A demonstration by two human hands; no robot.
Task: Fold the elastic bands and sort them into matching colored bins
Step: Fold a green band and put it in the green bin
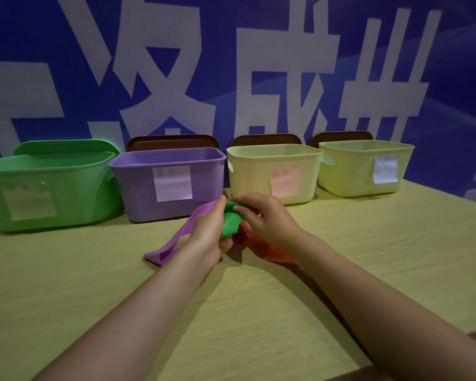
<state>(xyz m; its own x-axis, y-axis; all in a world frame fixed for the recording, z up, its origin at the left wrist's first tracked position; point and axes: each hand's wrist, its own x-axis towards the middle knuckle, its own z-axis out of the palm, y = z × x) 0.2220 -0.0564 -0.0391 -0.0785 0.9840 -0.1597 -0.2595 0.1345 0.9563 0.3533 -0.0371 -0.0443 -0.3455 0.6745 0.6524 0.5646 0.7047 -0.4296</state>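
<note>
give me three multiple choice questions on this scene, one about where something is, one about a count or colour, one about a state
1. Where does the purple bin stand?
A. between the green bin and the cream bin
B. at the far right of the row
C. in front of the person's arms

2. How many bins are lined up along the wall?
A. two
B. four
C. six

3. What is happening with the green band?
A. it lies inside the green bin
B. it hangs over a bin rim
C. the left hand and right hand hold it bunched above the table

Answers:
1 A, green bin to its left and cream bin to its right.
2 B, green, purple, cream and yellow-green bin.
3 C, both hands' fingers are curled round the crumpled band, with a purple band and a red band beneath.
</note>
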